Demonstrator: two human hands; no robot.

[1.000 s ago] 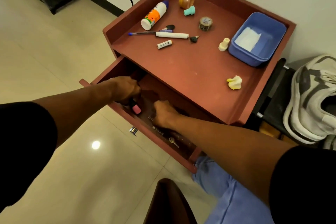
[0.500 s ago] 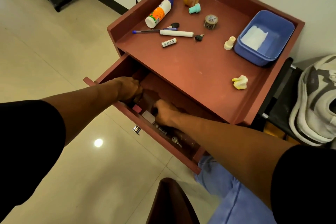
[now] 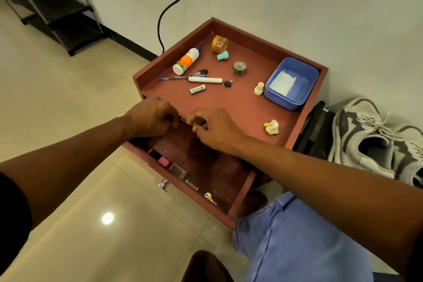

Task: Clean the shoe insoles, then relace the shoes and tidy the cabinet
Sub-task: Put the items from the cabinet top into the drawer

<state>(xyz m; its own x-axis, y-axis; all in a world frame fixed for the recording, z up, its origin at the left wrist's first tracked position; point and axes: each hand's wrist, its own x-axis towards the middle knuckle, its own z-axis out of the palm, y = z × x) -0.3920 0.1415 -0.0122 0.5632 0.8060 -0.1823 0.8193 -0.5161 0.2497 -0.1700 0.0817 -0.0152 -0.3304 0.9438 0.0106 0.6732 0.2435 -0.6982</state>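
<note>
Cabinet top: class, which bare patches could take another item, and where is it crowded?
Free: the front middle of the cabinet top, bordered by the white marker, blue tub and yellow wad; also the back strip behind the tub. Crowded: the far left corner around the bottle and tape roll.

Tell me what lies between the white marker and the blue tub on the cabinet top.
In the head view, a small dark key and a cream cap lie between the white marker and blue tub.

The tub [image 3: 290, 98] sits on the cabinet [image 3: 240, 107] top at right, the bottle [image 3: 185, 62] at left; shoes [image 3: 375, 139] lie right of the cabinet, the open drawer [image 3: 206, 167] in front.
</note>
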